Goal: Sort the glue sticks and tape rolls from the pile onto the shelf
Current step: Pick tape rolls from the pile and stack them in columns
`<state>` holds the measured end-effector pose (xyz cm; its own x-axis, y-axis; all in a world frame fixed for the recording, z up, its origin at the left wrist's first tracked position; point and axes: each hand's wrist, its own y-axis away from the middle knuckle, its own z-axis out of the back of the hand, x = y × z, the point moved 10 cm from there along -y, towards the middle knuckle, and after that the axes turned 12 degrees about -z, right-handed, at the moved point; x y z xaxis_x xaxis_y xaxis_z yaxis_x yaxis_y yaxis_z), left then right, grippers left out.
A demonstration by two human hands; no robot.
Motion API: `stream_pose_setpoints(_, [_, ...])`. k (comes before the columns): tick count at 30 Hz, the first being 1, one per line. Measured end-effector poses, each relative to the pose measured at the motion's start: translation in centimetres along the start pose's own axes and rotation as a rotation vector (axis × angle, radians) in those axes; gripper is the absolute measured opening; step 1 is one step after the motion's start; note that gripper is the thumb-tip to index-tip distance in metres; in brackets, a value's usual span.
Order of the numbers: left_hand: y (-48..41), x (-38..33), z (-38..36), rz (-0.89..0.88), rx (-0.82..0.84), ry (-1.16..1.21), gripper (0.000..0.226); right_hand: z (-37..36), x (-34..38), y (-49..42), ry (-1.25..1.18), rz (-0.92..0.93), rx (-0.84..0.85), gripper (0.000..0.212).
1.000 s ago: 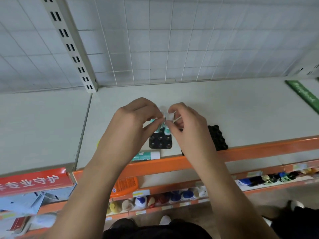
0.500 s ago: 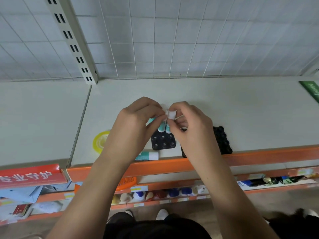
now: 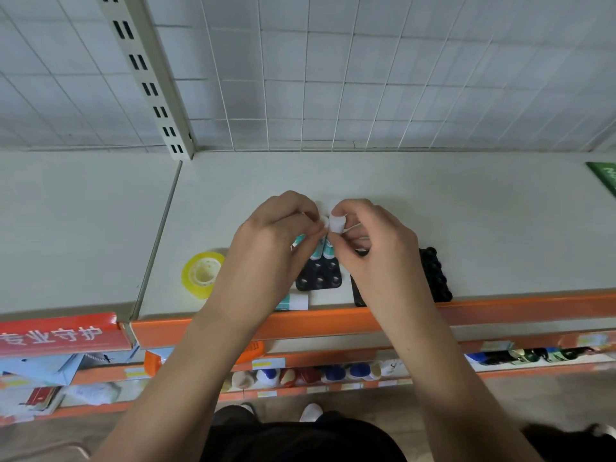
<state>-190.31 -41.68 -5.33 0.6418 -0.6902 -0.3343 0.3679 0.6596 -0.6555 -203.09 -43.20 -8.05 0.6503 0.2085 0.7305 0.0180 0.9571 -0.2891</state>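
Both hands meet over a black holder tray (image 3: 319, 279) with round sockets near the shelf's front edge. My left hand (image 3: 266, 248) pinches the white cap of a teal glue stick (image 3: 315, 253) standing in the tray. My right hand (image 3: 370, 248) pinches the white cap of a second teal glue stick (image 3: 330, 250) right beside it. A third glue stick (image 3: 293, 301) lies flat at the shelf edge, partly under my left wrist. A yellow tape roll (image 3: 202, 274) lies to the left. A second black holder (image 3: 433, 275) sits under my right hand, mostly hidden.
The pale shelf board (image 3: 466, 228) has an orange front lip (image 3: 500, 308) and a wire-grid back. A slotted upright post (image 3: 146, 75) stands at the back left. A green sign (image 3: 605, 180) lies far right. Lower shelves hold bottles and packets.
The view has shifted, bringing the yellow tape roll into sight on the left. Both hands stay pinched on the glue stick caps over the tray, nearly unmoved.
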Motion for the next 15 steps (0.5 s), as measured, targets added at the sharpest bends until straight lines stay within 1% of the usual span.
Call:
stream_pose_setpoints(2, [0.4, 0.2, 0.3, 0.001, 0.02, -0.043, 0.011, 0.2, 0.1, 0.1, 0.019, -0.001, 0.01, 0.028])
stream_pose_setpoints(6, [2.2, 0.9, 1.2, 0.074, 0.07, 0.006, 0.038, 1.5, 0.2, 0.8, 0.057, -0.021, -0.01, 0.041])
stream_pose_setpoints(7, [2.7, 1.3, 1.3, 0.092, 0.103, 0.033, 0.039, 1.6, 0.2, 1.0, 0.053, -0.03, -0.008, 0.039])
stream_pose_setpoints(8, [3.3, 1.6, 1.0, 0.108, 0.173, 0.064, 0.035, 1.4, 0.3, 1.3, 0.054, -0.037, 0.012, 0.033])
stream_pose_setpoints(11, [5.2, 2.1, -1.4, 0.145, 0.489, 0.095, 0.015, -0.7, 0.5, 2.2, 0.101, -0.052, 0.147, 0.014])
stream_pose_setpoints(12, [5.7, 2.2, -1.9, 0.148, 0.548, 0.091, 0.014, -1.4, 0.5, 2.4, 0.098, -0.062, 0.184, 0.012])
stream_pose_setpoints(13, [6.1, 2.3, -2.3, 0.154, 0.578, 0.082, 0.016, -1.9, 0.4, 2.6, 0.094, -0.072, 0.212, 0.012])
stream_pose_setpoints(15, [6.3, 2.6, -2.6, 0.158, 0.585, 0.047, 0.02, -2.6, 0.5, 2.8, 0.098, -0.074, 0.25, 0.013])
